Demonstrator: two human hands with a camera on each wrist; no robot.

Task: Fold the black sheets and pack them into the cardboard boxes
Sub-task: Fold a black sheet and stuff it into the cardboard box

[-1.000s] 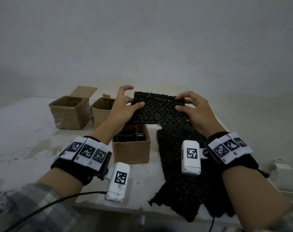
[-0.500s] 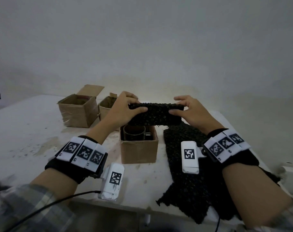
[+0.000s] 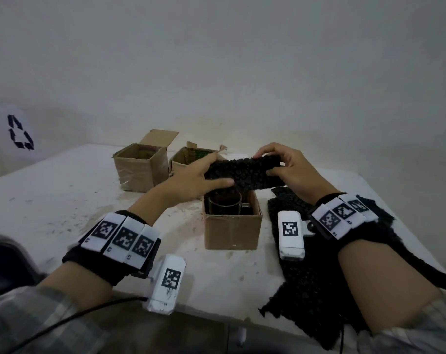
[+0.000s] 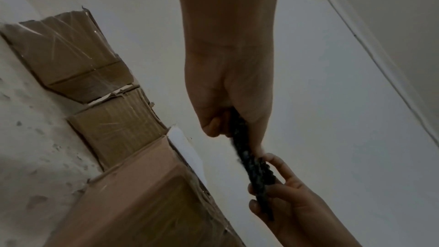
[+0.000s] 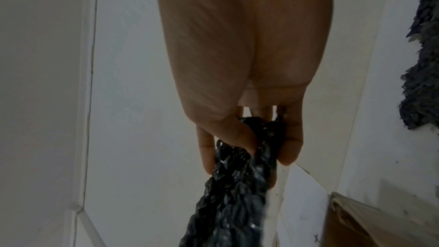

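**Sheet folded narrow, held over the near box**

The left hand (image 3: 199,178) pinches the left end of the folded sheet (image 3: 243,172) between thumb and fingers, and the right hand (image 3: 289,169) holds the right end in the same way, thumb under and fingers curled over the top edge; so both grips are closed on the sheet, and the wrist views confirm it. One second ago the sheet was a broad panel, held up and facing the camera; half a second ago it was already a thick strip; now it is the same narrow bundle, a little tilted, and it hangs just above the open top of the near box (image 3: 232,231), not yet inside. I judge that the folding of this sheet is finished and the packing is about to begin; the box already contains a dark round object (image 3: 224,204), so the bundle must probably go beside or on top of it.

To the right of the box, more black sheets (image 3: 316,279) lie on the table (image 3: 51,200) and hang over its near edge; they are not yet folded. Two other boxes (image 3: 140,167) stand behind, open, close to each other. The table is white, with stains and small marks; behind it is a plain pale wall, and at the far left a white thing with a recycling sign (image 3: 20,132).
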